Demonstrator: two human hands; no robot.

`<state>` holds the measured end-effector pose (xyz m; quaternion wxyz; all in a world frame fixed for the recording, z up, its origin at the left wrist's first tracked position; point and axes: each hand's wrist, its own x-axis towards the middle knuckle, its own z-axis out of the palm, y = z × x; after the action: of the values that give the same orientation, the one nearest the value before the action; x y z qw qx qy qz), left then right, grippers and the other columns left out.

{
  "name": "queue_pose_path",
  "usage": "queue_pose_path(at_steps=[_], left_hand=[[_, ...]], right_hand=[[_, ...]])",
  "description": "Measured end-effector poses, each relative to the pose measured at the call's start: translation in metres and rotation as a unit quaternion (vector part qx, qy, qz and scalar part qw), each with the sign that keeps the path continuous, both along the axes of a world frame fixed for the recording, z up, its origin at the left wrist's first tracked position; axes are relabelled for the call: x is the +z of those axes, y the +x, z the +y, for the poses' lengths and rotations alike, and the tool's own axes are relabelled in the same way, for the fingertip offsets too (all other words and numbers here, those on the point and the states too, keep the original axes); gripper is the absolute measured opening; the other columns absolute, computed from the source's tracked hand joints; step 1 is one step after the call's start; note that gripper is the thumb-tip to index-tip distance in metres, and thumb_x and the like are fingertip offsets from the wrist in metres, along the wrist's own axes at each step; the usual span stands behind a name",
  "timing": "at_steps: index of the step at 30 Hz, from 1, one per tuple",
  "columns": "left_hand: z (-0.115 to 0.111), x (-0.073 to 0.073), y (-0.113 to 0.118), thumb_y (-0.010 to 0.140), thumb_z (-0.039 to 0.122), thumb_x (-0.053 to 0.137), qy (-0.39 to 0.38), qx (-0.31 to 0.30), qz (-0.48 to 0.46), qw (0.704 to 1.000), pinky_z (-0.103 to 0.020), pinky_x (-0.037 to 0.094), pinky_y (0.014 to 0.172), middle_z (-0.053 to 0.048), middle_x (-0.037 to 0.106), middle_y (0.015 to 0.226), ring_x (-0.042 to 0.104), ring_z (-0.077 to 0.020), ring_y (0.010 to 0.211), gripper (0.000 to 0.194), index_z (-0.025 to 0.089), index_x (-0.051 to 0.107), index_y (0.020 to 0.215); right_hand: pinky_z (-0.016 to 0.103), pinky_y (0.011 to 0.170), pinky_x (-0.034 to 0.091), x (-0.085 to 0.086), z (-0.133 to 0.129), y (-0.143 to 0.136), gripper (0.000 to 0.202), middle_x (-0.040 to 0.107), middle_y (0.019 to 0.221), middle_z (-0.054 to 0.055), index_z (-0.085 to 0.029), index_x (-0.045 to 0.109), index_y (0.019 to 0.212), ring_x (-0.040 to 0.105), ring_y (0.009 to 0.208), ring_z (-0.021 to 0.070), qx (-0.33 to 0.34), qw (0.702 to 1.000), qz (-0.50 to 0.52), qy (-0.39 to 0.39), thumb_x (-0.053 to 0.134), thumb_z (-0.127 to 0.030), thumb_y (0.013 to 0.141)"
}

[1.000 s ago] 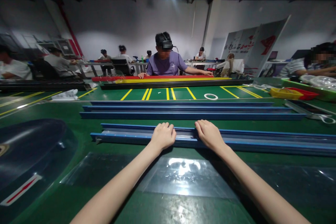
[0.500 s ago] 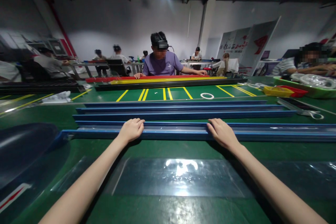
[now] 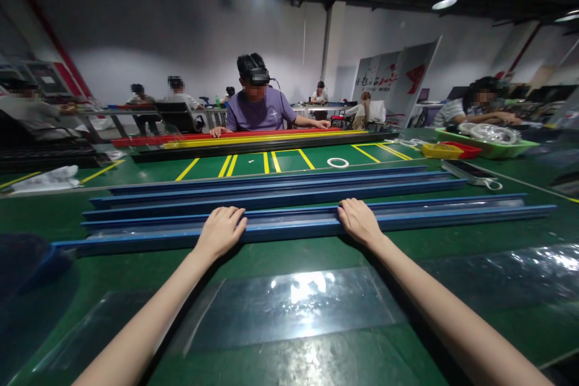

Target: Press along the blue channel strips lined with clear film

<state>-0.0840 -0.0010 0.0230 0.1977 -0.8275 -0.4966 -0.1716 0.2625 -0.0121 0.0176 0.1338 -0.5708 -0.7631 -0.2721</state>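
A long blue channel strip (image 3: 289, 227) lies across the green table in front of me. My left hand (image 3: 221, 231) rests over its left half, fingers curled over the strip's edges. Over the right half, my right hand (image 3: 359, 219) grips the same strip in the same way. The undersides of both hands are hidden. Just beyond lie more blue strips (image 3: 280, 192), parallel to this one. Nearer to me, a clear plastic sheet (image 3: 294, 307) lies flat between my forearms and reflects the light.
Across the table a person in a purple shirt (image 3: 260, 110) touches red, yellow (image 3: 271, 139) and black strips. A white ring (image 3: 338, 163), a phone-like device (image 3: 470, 174), and yellow (image 3: 441, 151) and green trays (image 3: 511, 148) lie further back. A dark blue curved object (image 3: 27, 289) is at left.
The camera view has turned slightly to the right, so the background sits further left and the strips look tilted. Both hands remain on the near blue strip.
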Motion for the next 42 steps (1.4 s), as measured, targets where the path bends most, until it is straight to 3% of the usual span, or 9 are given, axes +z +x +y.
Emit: queue_pose_path(at_steps=[5, 9, 20, 31, 34, 42], left_hand=[[-0.002, 0.004, 0.064, 0.088, 0.032, 0.029, -0.011, -0.046, -0.019, 0.999, -0.033, 0.038, 0.082, -0.007, 0.061, 0.098, 0.054, -0.0194, 0.090, 0.036, 0.015, 0.057, 0.105], [0.004, 0.001, 0.084, 0.088, 0.034, 0.031, -0.003, -0.013, -0.019, 1.000, -0.032, 0.039, 0.074, -0.008, 0.060, 0.090, 0.053, -0.0210, 0.086, 0.034, 0.016, 0.058, 0.098], [0.024, -0.004, 0.066, 0.084, 0.027, 0.035, 0.066, -0.012, 0.010, 0.998, -0.031, 0.039, 0.068, -0.008, 0.060, 0.080, 0.053, -0.0214, 0.079, 0.029, 0.015, 0.060, 0.085], [0.028, -0.006, 0.006, 0.083, 0.025, 0.028, 0.081, 0.019, 0.013, 0.996, -0.030, 0.042, 0.070, -0.008, 0.063, 0.084, 0.055, -0.0204, 0.080, 0.035, 0.016, 0.060, 0.090], [0.024, -0.006, 0.006, 0.084, 0.027, 0.027, 0.065, 0.030, -0.003, 0.997, -0.031, 0.042, 0.074, -0.008, 0.063, 0.087, 0.055, -0.0207, 0.083, 0.035, 0.017, 0.060, 0.091], [0.016, -0.006, 0.016, 0.082, 0.024, 0.032, 0.038, 0.063, -0.038, 0.997, -0.032, 0.041, 0.075, -0.009, 0.061, 0.087, 0.053, -0.0214, 0.082, 0.029, 0.016, 0.060, 0.087]], right_hand=[[0.029, 0.067, 0.025, 0.000, 0.004, -0.021, 0.033, 0.057, 0.071, 0.006, -0.015, 0.052, 0.074, 0.046, 0.070, 0.0173, 0.005, 1.000, 0.002, 0.002, 0.027, -0.029, 0.089], [0.029, 0.067, 0.024, 0.000, 0.009, -0.038, 0.035, 0.058, 0.072, 0.006, -0.016, 0.052, 0.073, 0.046, 0.071, 0.0176, 0.013, 1.000, 0.014, 0.001, 0.026, -0.032, 0.089], [0.029, 0.067, 0.027, -0.001, 0.021, -0.055, 0.036, 0.059, 0.075, 0.008, -0.014, 0.055, 0.076, 0.049, 0.073, 0.0180, -0.007, 0.999, 0.045, -0.008, 0.026, -0.033, 0.089], [0.030, 0.069, 0.030, 0.005, 0.022, -0.101, 0.046, 0.060, 0.081, 0.009, -0.014, 0.056, 0.085, 0.051, 0.078, 0.0190, 0.087, 0.994, 0.042, -0.053, 0.021, -0.044, 0.089], [0.029, 0.070, 0.030, 0.006, 0.020, -0.096, 0.043, 0.059, 0.084, 0.009, -0.015, 0.055, 0.089, 0.050, 0.080, 0.0187, 0.108, 0.992, 0.034, -0.054, 0.022, -0.042, 0.090], [0.029, 0.065, 0.028, 0.008, 0.016, -0.080, 0.038, 0.057, 0.081, 0.009, -0.015, 0.055, 0.084, 0.048, 0.078, 0.0193, 0.080, 0.996, 0.022, -0.026, 0.027, -0.042, 0.088]])
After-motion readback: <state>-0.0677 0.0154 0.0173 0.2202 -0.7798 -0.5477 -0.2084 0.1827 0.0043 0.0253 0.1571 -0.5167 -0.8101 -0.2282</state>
